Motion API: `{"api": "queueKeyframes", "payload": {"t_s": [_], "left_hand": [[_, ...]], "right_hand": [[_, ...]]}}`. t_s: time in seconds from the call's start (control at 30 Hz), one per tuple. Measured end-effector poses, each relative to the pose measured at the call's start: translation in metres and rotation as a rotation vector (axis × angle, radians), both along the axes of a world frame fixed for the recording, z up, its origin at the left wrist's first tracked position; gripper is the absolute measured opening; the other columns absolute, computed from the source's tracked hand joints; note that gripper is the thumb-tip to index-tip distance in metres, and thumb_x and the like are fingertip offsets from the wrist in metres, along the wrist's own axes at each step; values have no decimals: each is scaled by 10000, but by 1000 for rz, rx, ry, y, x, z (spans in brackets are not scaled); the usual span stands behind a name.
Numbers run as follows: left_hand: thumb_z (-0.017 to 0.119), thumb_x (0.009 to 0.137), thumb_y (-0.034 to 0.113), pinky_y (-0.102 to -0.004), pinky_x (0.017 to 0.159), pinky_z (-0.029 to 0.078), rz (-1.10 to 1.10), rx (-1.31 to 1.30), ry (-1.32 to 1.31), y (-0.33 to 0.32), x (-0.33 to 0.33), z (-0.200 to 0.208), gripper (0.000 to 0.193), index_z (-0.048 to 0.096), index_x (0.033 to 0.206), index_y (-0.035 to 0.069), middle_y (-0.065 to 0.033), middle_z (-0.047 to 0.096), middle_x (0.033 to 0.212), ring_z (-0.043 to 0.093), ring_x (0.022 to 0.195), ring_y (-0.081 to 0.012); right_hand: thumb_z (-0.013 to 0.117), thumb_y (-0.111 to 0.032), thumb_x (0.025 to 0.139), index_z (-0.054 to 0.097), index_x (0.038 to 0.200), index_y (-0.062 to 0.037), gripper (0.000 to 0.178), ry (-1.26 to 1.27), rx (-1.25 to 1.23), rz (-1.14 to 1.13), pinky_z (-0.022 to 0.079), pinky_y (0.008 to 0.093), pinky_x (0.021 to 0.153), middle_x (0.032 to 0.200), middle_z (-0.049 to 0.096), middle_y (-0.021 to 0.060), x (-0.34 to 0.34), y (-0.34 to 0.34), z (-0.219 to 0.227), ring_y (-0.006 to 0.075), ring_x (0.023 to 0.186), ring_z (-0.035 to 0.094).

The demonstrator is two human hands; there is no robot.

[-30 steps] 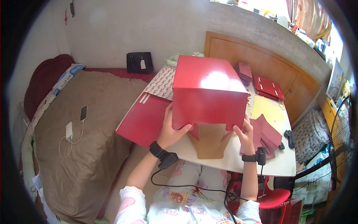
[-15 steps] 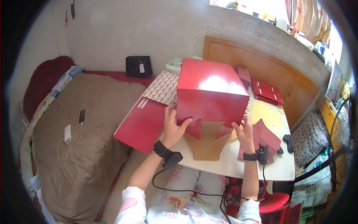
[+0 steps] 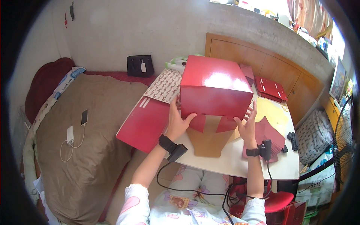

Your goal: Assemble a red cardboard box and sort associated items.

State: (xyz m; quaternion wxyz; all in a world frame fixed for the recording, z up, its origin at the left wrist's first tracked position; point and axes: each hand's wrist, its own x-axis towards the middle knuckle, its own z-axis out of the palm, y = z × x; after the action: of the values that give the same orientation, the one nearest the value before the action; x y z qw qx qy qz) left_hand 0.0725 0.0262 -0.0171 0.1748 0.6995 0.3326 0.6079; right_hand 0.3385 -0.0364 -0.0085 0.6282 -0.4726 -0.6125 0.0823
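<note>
A glossy red cardboard box [image 3: 216,99] stands upright on the white table in front of me, its closed side on top. From its near lower edge a brown flap [image 3: 205,146] folds out toward me, its plain inner side showing. My left hand [image 3: 179,122] grips the box's lower left side, thumb on the front face. At the lower right corner my right hand [image 3: 246,125] holds it too, thumb on the front and fingers along the side. The box partly hides the fingers of both hands.
Flat red cardboard [image 3: 142,122] and a patterned sheet [image 3: 164,85] lie left of the box. To its right are dark pink card pieces [image 3: 269,137], a yellow sheet [image 3: 270,114] and a red stack [image 3: 270,89]. Black cables [image 3: 195,191] hang from my wrist straps. A fan [image 3: 343,138] stands right.
The view has shifted slightly. My right hand's fingers reach a little higher along the box's side; both hands stay on the box, which stands in about the same place.
</note>
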Motion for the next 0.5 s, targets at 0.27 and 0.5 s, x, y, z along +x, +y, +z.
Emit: {"api": "queueKeyframes", "payload": {"t_s": [0.27,0.5], "left_hand": [[718,757,293,-445,949,362,127,147,270,15,-3,-1,810,268,1337,-52,-231,400,1270,410,1122,-374],[747,730,259,-431,911,376,138,130,116,18,8,-5,717,368,1258,-42,-197,473,1160,445,1061,-349]], "right_hand": [[652,-89,801,310,1326,48,642,-272,-54,-68,461,390,823,1162,486,247,15,12,-7,383,1007,522],[666,-80,803,308,1323,43,644,-317,20,-209,506,354,761,1061,579,200,10,16,-11,306,897,609]]}}
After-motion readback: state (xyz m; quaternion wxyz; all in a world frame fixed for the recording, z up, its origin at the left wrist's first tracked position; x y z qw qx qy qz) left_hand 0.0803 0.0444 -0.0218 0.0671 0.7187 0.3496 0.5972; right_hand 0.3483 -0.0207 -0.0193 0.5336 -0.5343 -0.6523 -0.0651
